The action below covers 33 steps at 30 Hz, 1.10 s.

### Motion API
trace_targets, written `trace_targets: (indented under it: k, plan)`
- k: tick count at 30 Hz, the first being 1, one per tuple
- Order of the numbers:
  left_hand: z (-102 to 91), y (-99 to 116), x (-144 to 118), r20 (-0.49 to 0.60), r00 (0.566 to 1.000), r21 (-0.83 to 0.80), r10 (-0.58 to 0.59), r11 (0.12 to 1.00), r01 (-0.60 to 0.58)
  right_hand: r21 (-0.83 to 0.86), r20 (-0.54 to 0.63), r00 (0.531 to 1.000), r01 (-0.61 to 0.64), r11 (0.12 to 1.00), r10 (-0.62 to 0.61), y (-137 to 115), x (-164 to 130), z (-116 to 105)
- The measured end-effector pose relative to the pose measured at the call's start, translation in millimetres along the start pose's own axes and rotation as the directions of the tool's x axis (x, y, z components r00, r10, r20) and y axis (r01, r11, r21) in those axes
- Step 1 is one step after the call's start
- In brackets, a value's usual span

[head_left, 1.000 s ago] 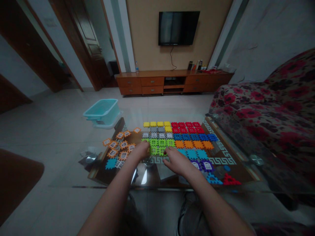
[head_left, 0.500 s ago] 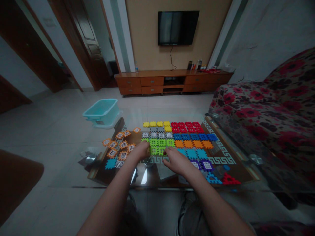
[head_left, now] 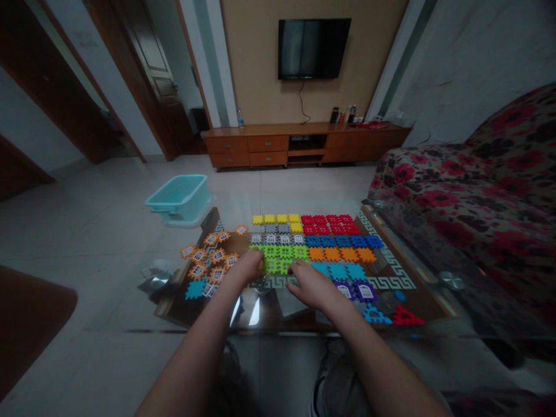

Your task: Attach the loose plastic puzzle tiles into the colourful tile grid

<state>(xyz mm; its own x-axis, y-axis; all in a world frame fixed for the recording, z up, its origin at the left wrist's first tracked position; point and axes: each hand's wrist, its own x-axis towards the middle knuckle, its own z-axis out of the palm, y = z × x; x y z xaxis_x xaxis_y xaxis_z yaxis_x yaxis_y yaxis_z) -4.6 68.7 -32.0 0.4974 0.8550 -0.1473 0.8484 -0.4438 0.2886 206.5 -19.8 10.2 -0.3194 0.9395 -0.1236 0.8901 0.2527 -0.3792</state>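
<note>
Left hand (head_left: 247,267) and right hand (head_left: 313,285) were seen low over the glass-topped table (head_left: 417,315), both laid against the near edge of the green tiles (head_left: 282,258). Fingers of both hands were curled down onto the tile edges, pressing rather than gripping; whether any tile was actually pinched could not be told, since the fingertips were hidden or blurred.

The green tiles were flat plastic squares with toothed, interlocking edges and grid cut-outs, sitting in the front row of a joined mat near the table's middle. Behind them grey tiles (head_left: 278,238) with white window-like inserts were laid, then yellow tiles (head_left: 278,219) at the far side. To the right, rows of red tiles (head_left: 330,223), blue tiles (head_left: 343,241), orange tiles (head_left: 343,254) and teal tiles (head_left: 341,270) were joined in bands. Purple tiles (head_left: 358,291) with white inserts were set just beside the right hand.

Loose orange-rimmed tiles (head_left: 208,258) were scattered at the left of the table, apart from the mat. A smooth teal plastic tub (head_left: 180,197) was seen on the glossy tiled floor (head_left: 87,231) beyond. A floral fabric sofa (head_left: 469,191) was seen at the right.
</note>
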Motion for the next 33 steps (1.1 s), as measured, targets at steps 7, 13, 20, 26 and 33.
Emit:
trace_targets:
  k: [7,13,20,26,33]
  plan:
    - [1.7,-2.9,0.5,-0.001,1.0,-0.004,0.001,1.0,-0.001,0.006,-0.004,1.0,-0.002,1.0,0.002,-1.2,-0.6,0.7]
    - [-0.8,-2.4,0.0,0.004,1.0,-0.015,0.004,1.0,-0.004,0.005,0.002,1.0,-0.006,1.0,0.006,0.3,0.3,2.0]
    - [-8.9,1.3,-3.0,-0.005,1.0,-0.019,-0.014,1.0,0.014,-0.005,0.016,1.0,-0.011,1.0,0.011,-1.2,-0.1,-0.6]
    - [-28.5,-6.9,-11.3,-0.051,0.997,-0.009,-0.053,0.999,0.053,-0.024,0.035,0.999,-0.014,1.0,0.015,-3.2,-0.8,-1.2]
    - [-51.1,-28.3,-46.1,-0.121,0.982,-0.037,-0.142,0.99,0.138,-0.016,0.041,0.999,-0.006,1.0,0.007,-3.1,-0.9,1.9]
